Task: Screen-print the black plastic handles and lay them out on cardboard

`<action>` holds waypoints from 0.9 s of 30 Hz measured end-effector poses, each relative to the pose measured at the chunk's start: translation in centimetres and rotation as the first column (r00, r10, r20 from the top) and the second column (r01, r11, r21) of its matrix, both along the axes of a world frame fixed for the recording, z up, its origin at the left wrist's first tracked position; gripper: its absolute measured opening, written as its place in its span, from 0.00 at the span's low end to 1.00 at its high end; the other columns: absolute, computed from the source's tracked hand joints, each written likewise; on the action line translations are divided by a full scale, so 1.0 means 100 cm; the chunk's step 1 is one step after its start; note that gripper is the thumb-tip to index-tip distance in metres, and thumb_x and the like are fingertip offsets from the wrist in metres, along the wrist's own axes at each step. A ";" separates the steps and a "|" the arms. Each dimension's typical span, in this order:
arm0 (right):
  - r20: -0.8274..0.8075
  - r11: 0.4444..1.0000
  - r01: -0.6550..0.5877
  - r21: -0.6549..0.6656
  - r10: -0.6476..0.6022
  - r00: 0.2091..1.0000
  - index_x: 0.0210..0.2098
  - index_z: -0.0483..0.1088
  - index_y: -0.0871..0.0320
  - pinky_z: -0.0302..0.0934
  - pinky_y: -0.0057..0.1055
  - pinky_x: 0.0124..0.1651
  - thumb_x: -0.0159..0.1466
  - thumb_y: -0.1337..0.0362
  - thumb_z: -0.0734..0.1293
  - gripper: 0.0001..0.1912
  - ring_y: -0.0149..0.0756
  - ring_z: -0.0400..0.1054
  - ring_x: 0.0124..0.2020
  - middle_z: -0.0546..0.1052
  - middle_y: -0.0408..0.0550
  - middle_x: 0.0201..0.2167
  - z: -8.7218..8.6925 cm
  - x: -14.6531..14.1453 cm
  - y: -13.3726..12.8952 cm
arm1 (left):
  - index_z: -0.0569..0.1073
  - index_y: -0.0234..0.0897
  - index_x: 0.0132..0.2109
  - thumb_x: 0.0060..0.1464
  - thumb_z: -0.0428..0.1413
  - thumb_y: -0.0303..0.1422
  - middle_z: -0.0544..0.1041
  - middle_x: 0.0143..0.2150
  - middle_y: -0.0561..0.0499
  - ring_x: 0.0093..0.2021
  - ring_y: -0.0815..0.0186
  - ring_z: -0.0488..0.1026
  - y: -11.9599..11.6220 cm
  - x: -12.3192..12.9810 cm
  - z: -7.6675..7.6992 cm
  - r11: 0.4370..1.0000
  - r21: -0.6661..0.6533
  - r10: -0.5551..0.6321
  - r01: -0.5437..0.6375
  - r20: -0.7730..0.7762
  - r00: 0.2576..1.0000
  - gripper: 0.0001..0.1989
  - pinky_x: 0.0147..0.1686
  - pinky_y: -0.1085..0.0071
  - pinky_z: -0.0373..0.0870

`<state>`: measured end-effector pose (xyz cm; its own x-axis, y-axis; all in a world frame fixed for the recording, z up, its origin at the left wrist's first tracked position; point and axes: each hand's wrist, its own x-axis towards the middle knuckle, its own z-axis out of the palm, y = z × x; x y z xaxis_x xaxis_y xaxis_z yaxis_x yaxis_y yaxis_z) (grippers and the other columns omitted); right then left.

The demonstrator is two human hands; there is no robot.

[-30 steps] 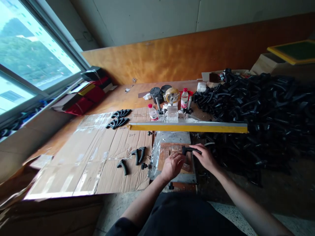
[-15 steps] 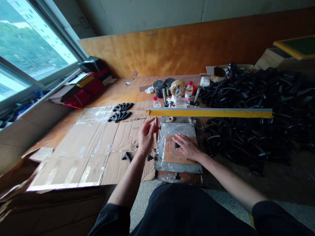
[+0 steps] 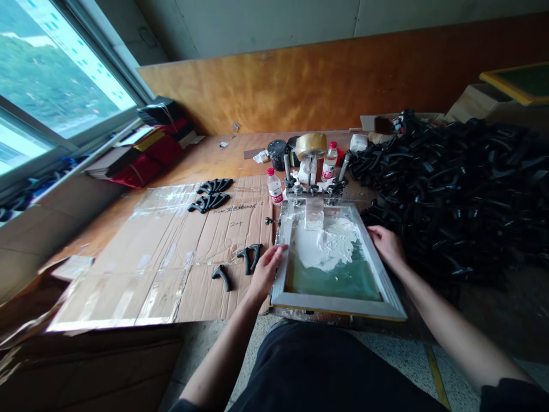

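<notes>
A wooden tabletop (image 3: 206,154) runs along under a window (image 3: 55,68), with red folders (image 3: 137,166) on the sill at its left end. A large heap of black plastic handles (image 3: 446,194) fills the right side, and a flattened, taped cardboard sheet (image 3: 128,286) covers the left part of the tabletop.

Between them, near the front edge, an aluminium screen frame (image 3: 338,306) is clamped along its far side by a hinge clamp (image 3: 311,186); its near edge looks raised. Its green mesh (image 3: 334,283) carries a thick smear of white ink (image 3: 326,249) toward the far side.

The left hand (image 3: 266,272) holds the frame's left rail, fingers spread across it. The right hand (image 3: 386,245) holds the right rail near its far corner, fingers curled over the edge. The hands stand wide apart, one on each side.

Beside the left hand, a pair of black handles (image 3: 249,257) and a single handle (image 3: 221,276) lie on the cardboard. Behind the clamp stand a tape roll (image 3: 311,146), a black tin (image 3: 277,154) and two water bottles (image 3: 275,186).
</notes>
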<state>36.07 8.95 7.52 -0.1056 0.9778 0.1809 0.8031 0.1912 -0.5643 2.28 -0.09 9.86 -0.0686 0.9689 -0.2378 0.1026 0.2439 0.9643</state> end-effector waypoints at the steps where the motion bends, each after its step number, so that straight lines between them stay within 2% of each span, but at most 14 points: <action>1: -0.024 0.998 0.045 0.046 -0.043 0.999 0.50 0.72 0.61 0.68 0.46 0.41 0.66 0.59 0.57 0.20 0.45 0.73 0.37 0.77 0.57 0.42 0.007 -0.005 0.010 | 0.70 0.37 0.58 0.56 0.53 0.50 0.75 0.34 0.51 0.30 0.69 0.69 -0.003 0.000 -0.016 0.999 -0.034 -0.016 0.015 -0.028 0.999 0.29 0.29 0.75 0.66; 3: -0.028 0.986 0.014 0.164 -0.009 1.000 0.57 0.67 0.61 0.67 0.46 0.48 0.63 0.59 0.63 0.24 0.47 0.70 0.46 0.71 0.61 0.54 0.019 -0.033 0.026 | 0.62 0.40 0.65 0.56 0.54 0.47 0.72 0.30 0.55 0.26 0.71 0.66 -0.004 0.002 -0.044 0.997 -0.078 -0.028 0.021 -0.090 0.996 0.33 0.26 0.76 0.63; 5: 0.064 0.964 -0.140 0.226 0.129 0.990 0.59 0.64 0.60 0.63 0.45 0.54 0.59 0.61 0.69 0.30 0.50 0.64 0.55 0.65 0.60 0.59 0.028 -0.071 0.038 | 0.58 0.40 0.67 0.57 0.52 0.45 0.69 0.27 0.57 0.24 0.72 0.63 -0.002 0.004 -0.065 0.995 -0.099 -0.032 0.017 -0.158 0.987 0.34 0.25 0.76 0.60; 7: 0.196 0.950 -0.281 0.134 0.253 0.947 0.55 0.67 0.59 0.63 0.42 0.53 0.57 0.64 0.71 0.26 0.49 0.64 0.55 0.70 0.57 0.54 0.030 -0.105 0.044 | 0.59 0.39 0.67 0.57 0.52 0.45 0.68 0.27 0.57 0.24 0.72 0.64 0.002 0.006 -0.077 0.994 -0.112 -0.041 0.019 -0.202 0.978 0.33 0.25 0.76 0.60; 9: 0.283 0.937 -0.347 -0.027 0.340 0.897 0.45 0.71 0.58 0.64 0.38 0.46 0.57 0.66 0.70 0.16 0.46 0.69 0.45 0.76 0.53 0.44 0.026 -0.124 0.043 | 0.62 0.38 0.65 0.57 0.51 0.45 0.70 0.28 0.56 0.26 0.70 0.66 0.004 0.005 -0.081 0.992 -0.122 -0.049 0.020 -0.236 0.971 0.31 0.27 0.75 0.62; 12: 0.343 0.879 -0.463 -0.117 0.473 0.812 0.36 0.71 0.57 0.62 0.33 0.38 0.61 0.69 0.66 0.04 0.40 0.70 0.37 0.77 0.49 0.35 0.014 -0.121 0.024 | 0.65 0.38 0.62 0.57 0.51 0.46 0.73 0.30 0.54 0.29 0.68 0.70 0.004 0.003 -0.081 0.992 -0.128 -0.055 0.019 -0.282 0.958 0.29 0.30 0.73 0.65; 14: 0.351 0.797 -0.598 -0.089 0.587 0.730 0.35 0.71 0.57 0.60 0.31 0.38 0.60 0.74 0.62 0.08 0.39 0.69 0.37 0.76 0.48 0.35 0.010 -0.107 0.005 | 0.66 0.38 0.62 0.57 0.51 0.46 0.74 0.31 0.53 0.31 0.67 0.71 0.003 0.002 -0.081 0.991 -0.132 -0.059 0.019 -0.306 0.950 0.29 0.32 0.72 0.66; 17: 0.332 0.623 -0.776 -0.099 0.756 0.565 0.33 0.71 0.56 0.58 0.29 0.37 0.56 0.79 0.60 0.14 0.37 0.68 0.38 0.76 0.46 0.33 0.014 -0.088 -0.014 | 0.65 0.37 0.62 0.57 0.51 0.46 0.75 0.32 0.52 0.32 0.66 0.72 0.002 0.003 -0.079 0.990 -0.139 -0.056 0.013 -0.315 0.947 0.29 0.34 0.71 0.67; 19: 0.294 0.571 -0.811 -0.126 0.803 0.519 0.32 0.71 0.55 0.56 0.28 0.35 0.54 0.79 0.61 0.14 0.36 0.68 0.36 0.75 0.43 0.31 0.019 -0.085 -0.015 | 0.65 0.36 0.62 0.57 0.51 0.45 0.76 0.32 0.52 0.31 0.66 0.72 0.002 0.004 -0.078 0.990 -0.140 -0.039 -0.005 -0.313 0.949 0.29 0.34 0.71 0.67; 20: 0.273 0.585 -0.801 -0.125 0.797 0.539 0.31 0.71 0.54 0.56 0.28 0.34 0.54 0.79 0.61 0.14 0.35 0.68 0.36 0.75 0.42 0.30 0.020 -0.086 -0.013 | 0.66 0.36 0.62 0.57 0.51 0.45 0.76 0.32 0.52 0.31 0.66 0.72 0.002 0.004 -0.078 0.990 -0.138 -0.030 -0.014 -0.312 0.950 0.29 0.34 0.71 0.68; 23: 0.258 0.708 -0.705 -0.032 0.687 0.679 0.34 0.72 0.54 0.58 0.29 0.36 0.54 0.79 0.61 0.16 0.37 0.68 0.38 0.76 0.44 0.34 0.012 -0.097 -0.011 | 0.67 0.35 0.61 0.57 0.52 0.45 0.76 0.31 0.51 0.31 0.66 0.72 0.003 0.004 -0.078 0.992 -0.123 -0.024 -0.013 -0.295 0.955 0.29 0.33 0.71 0.68; 24: 0.271 0.731 -0.682 0.009 0.655 0.706 0.35 0.73 0.55 0.59 0.30 0.38 0.55 0.79 0.60 0.16 0.38 0.67 0.40 0.76 0.46 0.36 0.007 -0.099 -0.014 | 0.67 0.35 0.61 0.56 0.52 0.45 0.76 0.32 0.51 0.31 0.66 0.72 0.003 0.003 -0.078 0.993 -0.117 -0.028 -0.006 -0.281 0.959 0.29 0.32 0.71 0.68; 25: 0.285 0.737 -0.675 0.043 0.638 0.715 0.37 0.73 0.56 0.59 0.31 0.40 0.56 0.80 0.60 0.17 0.38 0.67 0.41 0.76 0.48 0.37 0.002 -0.099 -0.019 | 0.66 0.35 0.61 0.56 0.52 0.45 0.76 0.32 0.51 0.31 0.66 0.72 0.003 0.003 -0.080 0.993 -0.116 -0.031 0.000 -0.267 0.963 0.29 0.32 0.71 0.67; 27: 0.282 0.707 -0.705 0.064 0.664 0.692 0.39 0.73 0.58 0.61 0.31 0.41 0.56 0.80 0.59 0.18 0.39 0.67 0.41 0.76 0.50 0.39 -0.007 -0.095 -0.030 | 0.66 0.35 0.62 0.56 0.52 0.46 0.76 0.32 0.51 0.30 0.66 0.72 0.004 0.002 -0.082 0.993 -0.121 -0.028 -0.002 -0.251 0.968 0.30 0.31 0.71 0.66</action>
<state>26.62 5.92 6.85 -0.7905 0.5768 0.2060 0.5096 0.8060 -0.3010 2.51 0.27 1.62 -0.1288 0.9356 -0.3287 0.3424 0.3530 0.8707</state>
